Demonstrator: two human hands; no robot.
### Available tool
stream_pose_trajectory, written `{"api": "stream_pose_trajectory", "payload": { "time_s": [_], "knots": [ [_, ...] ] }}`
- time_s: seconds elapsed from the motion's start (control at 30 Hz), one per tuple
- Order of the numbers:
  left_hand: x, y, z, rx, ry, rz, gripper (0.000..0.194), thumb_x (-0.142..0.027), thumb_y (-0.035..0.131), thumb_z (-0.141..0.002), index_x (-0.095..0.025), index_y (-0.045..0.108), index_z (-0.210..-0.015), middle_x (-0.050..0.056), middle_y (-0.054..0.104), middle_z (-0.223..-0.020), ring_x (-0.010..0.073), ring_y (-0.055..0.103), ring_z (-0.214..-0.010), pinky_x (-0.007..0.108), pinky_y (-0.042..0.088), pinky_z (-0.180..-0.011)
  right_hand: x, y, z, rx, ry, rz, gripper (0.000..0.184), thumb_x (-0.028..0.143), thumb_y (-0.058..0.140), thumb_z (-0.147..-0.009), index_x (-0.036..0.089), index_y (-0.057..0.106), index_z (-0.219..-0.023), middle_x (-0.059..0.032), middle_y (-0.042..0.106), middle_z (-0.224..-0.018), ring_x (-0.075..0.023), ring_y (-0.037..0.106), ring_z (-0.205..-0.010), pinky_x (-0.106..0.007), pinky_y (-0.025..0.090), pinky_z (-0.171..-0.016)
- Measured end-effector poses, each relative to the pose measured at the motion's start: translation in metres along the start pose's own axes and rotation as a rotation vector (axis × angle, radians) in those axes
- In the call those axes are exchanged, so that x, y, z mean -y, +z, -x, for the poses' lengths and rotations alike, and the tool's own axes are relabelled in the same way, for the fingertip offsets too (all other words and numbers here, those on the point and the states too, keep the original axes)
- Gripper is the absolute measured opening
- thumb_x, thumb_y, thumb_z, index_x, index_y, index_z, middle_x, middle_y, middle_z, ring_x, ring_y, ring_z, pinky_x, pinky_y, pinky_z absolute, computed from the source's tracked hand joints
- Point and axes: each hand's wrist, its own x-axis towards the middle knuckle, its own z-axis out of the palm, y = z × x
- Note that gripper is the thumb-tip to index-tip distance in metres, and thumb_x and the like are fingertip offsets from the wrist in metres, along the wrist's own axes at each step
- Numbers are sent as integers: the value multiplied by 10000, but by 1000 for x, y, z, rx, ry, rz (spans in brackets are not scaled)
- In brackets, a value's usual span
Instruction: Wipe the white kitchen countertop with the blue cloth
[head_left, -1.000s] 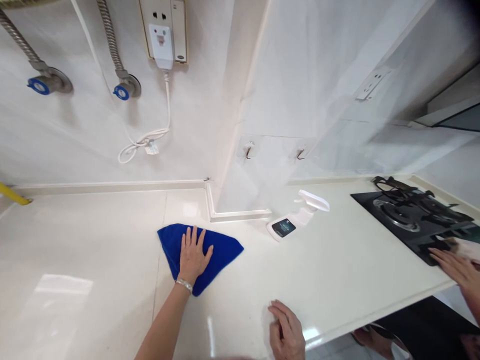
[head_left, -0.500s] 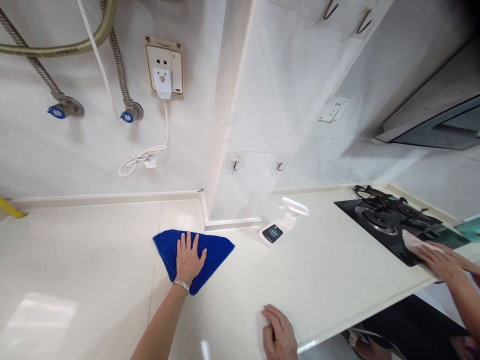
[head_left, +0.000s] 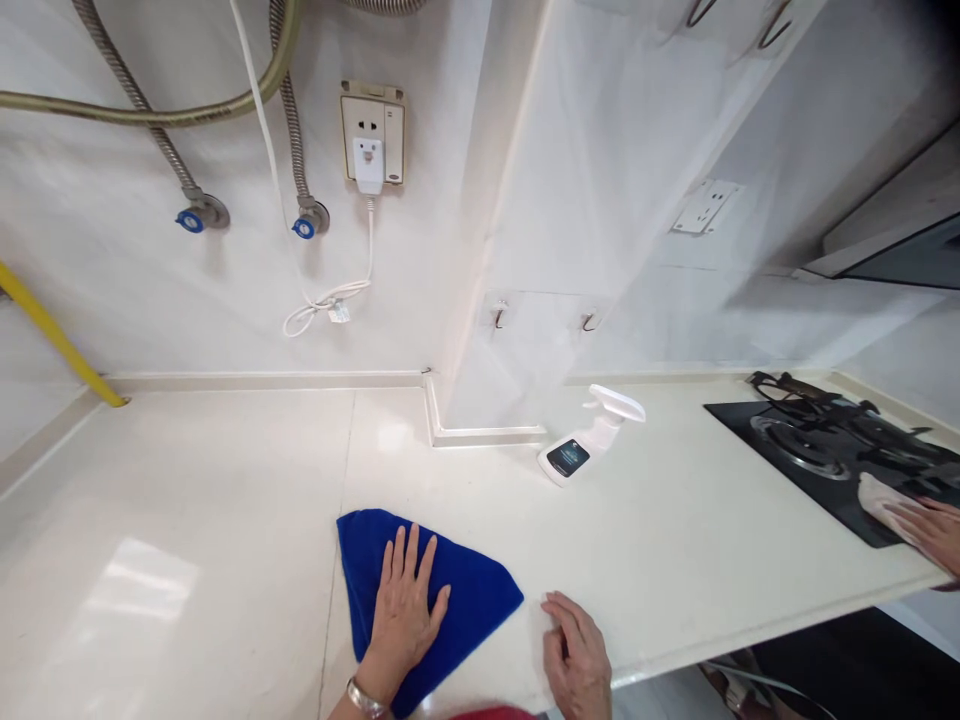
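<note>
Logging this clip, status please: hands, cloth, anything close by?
Left hand flat on blue cloth, fingers spread. Right hand loosely curled, right of cloth. Cloth on counter; bottle beyond, to the right. Another person's hand at stove.

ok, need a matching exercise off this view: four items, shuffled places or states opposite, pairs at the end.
1. Cloth
2. Spray bottle
3. Plug
4. Right hand

A. In a wall socket
B. Fingers curled, off the cloth
C. White, with a dark label
D. Under the left hand

Pairs: 1-D, 2-C, 3-A, 4-B
</note>
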Motion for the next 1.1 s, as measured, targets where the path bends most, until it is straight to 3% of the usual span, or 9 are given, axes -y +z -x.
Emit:
{"api": "stream_pose_trajectory", "payload": {
  "time_s": [0.23, 0.5, 0.9, 1.1],
  "knots": [
    [-7, -5, 9, -1, 19, -27, 715, -420, 484, -939, -254, 198, -1572, 134, 278, -1642, 340, 260, -1513, 553, 415, -1172, 3, -2, -2, -5, 2, -9, 286, 146, 451, -930, 198, 645, -1134, -107, 687, -1158, -238, 649, -1064, -433, 545, -921],
    [-7, 1, -9, 58, 25, 48, 726, -423, 481, -937, -255, 179, -1575, 126, 232, -1660, 352, 195, -1531, 577, 356, -1199, 3, -4, -2, 16, 0, -5, 296, 124, 457, -921, 188, 634, -1150, -104, 681, -1172, -235, 640, -1090, -427, 530, -936],
    [-32, 48, -100, 188, 76, 253, 689, -489, 464, -930, -196, 318, -1536, 190, 240, -1645, 367, 109, -1545, 607, 245, -1243, 4, -4, -3, 16, -20, 14, 300, 90, 451, -908, 181, 623, -1137, -110, 677, -1143, -227, 644, -1052, -416, 528, -905],
    [-38, 75, -142, 186, 92, 296, 689, -538, 465, -918, -206, 368, -1514, 174, 237, -1650, 362, 101, -1548, 597, 187, -1261, 4, -3, -2, 58, 27, 8, 303, 90, 439, -911, 188, 613, -1139, -105, 660, -1160, -224, 625, -1084, -421, 522, -917]
  ]
}}
